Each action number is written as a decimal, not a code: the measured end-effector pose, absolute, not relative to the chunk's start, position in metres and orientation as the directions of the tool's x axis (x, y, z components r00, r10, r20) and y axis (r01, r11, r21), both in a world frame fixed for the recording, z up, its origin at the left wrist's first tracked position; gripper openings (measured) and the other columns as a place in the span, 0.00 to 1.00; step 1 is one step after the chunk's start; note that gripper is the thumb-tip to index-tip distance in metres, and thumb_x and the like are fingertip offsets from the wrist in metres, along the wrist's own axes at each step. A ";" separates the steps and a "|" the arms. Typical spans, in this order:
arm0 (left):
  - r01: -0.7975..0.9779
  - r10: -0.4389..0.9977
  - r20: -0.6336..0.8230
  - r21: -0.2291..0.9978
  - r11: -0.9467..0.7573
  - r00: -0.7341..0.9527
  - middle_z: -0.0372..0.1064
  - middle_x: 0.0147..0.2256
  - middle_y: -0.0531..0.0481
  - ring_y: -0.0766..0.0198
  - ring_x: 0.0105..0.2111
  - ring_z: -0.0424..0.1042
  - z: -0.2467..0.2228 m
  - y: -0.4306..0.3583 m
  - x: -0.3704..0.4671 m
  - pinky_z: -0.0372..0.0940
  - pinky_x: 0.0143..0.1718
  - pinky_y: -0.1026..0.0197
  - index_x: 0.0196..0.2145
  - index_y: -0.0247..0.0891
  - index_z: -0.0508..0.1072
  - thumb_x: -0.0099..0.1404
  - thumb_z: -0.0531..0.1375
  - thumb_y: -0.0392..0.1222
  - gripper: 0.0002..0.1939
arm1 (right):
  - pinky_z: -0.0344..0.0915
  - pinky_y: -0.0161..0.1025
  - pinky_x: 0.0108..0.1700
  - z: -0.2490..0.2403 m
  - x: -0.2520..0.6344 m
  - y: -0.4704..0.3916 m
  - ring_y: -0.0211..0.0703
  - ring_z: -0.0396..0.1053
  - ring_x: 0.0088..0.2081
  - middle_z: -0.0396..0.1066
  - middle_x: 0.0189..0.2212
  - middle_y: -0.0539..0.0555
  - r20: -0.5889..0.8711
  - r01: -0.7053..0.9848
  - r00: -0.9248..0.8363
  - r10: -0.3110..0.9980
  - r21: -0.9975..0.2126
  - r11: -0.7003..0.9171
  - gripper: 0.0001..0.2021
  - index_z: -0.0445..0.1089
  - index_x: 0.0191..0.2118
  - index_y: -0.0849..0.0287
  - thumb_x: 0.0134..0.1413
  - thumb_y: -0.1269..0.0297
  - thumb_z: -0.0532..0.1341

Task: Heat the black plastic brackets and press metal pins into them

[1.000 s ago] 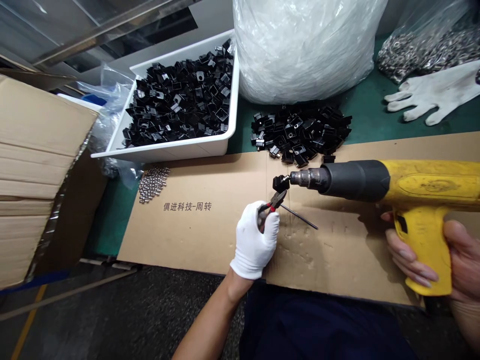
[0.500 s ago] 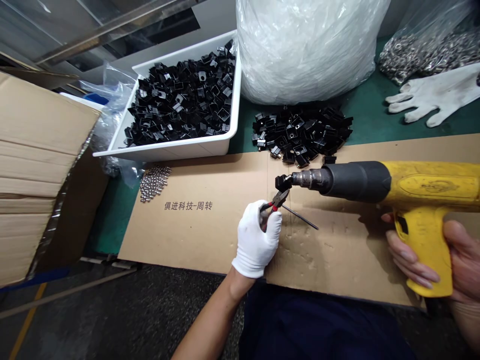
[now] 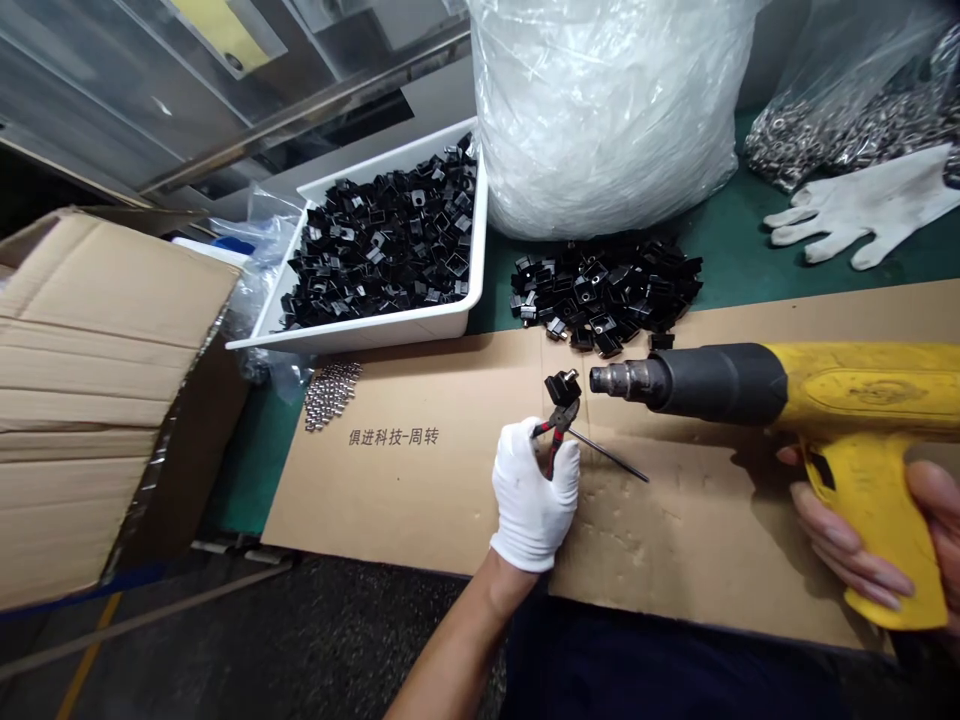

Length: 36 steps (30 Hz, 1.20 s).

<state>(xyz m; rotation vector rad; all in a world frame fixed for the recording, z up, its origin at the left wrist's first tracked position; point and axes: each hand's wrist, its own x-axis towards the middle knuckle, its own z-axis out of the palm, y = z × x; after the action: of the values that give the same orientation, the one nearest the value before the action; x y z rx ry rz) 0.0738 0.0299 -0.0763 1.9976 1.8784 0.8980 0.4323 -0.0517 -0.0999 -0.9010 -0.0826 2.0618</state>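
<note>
My left hand (image 3: 534, 500), in a white glove, is closed round the red-and-black handles of a pair of pliers (image 3: 561, 420). At the jaws sits a small black plastic part (image 3: 559, 388) with a metal piece (image 3: 572, 376) sticking out at its upper right. My bare right hand (image 3: 847, 535) is wrapped round the grip of a yellow heat gun (image 3: 862, 385). Its stepped metal nozzle (image 3: 626, 380) points left at the black part, a small gap away. A thin dark rod (image 3: 611, 457) lies on the cardboard beside the pliers.
A white bin (image 3: 360, 338) full of black parts stands at the back left, with loose black parts (image 3: 604, 295) to its right. Small metal pieces (image 3: 330, 395) lie on the cardboard sheet (image 3: 420, 500). Behind are a large plastic bag (image 3: 607, 110) and a spare glove (image 3: 862, 210). A carton (image 3: 112, 400) stands left.
The black part has come away from the nozzle a little and turned, so its metal piece shows more. The whole view has shifted, with things sitting lower and further right.
</note>
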 end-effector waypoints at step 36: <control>0.881 0.871 0.480 0.451 -0.145 -0.103 0.68 0.37 0.46 0.57 0.36 0.71 -0.084 0.040 0.079 0.67 0.39 0.55 0.44 0.38 0.68 0.65 0.67 0.54 0.20 | 0.63 0.41 0.16 -0.102 0.425 -0.058 0.44 0.64 0.15 0.69 0.28 0.61 -0.621 -0.746 -0.337 0.708 -0.283 -0.603 0.33 0.70 0.61 0.52 0.62 0.36 0.49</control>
<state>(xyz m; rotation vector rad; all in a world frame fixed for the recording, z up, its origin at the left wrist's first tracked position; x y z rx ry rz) 0.0789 0.0397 -0.0838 2.1132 2.0633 1.1094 0.4252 -0.0584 -0.1018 -0.9062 0.0647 2.0253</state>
